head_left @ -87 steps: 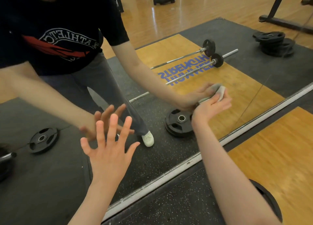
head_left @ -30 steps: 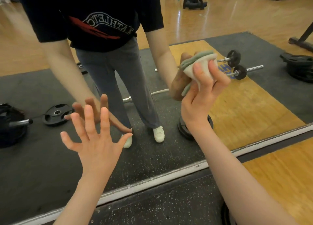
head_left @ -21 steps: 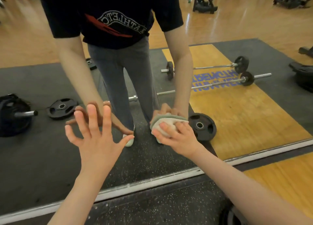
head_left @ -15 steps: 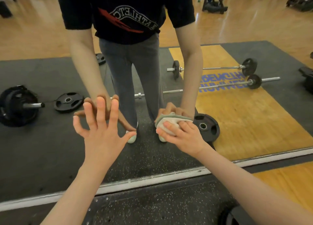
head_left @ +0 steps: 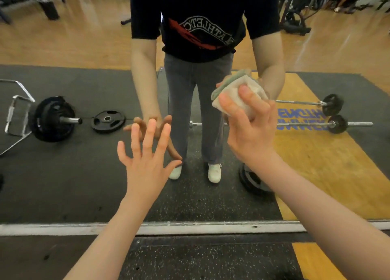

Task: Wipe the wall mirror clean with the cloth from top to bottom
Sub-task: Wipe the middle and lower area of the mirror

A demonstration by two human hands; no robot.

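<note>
Folded cloth gripped by right hand, pressed flat against wall mirror, long axis tilted up-right, left hand splayed open on glass.

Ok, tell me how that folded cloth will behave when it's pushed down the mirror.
The cloth looks soft and floppy: it bunches into a wad under the right hand, so it will probably squash flat against the mirror. It seems light, held by fingers alone. Its folded layers may shift or unfold under pressure.
</note>
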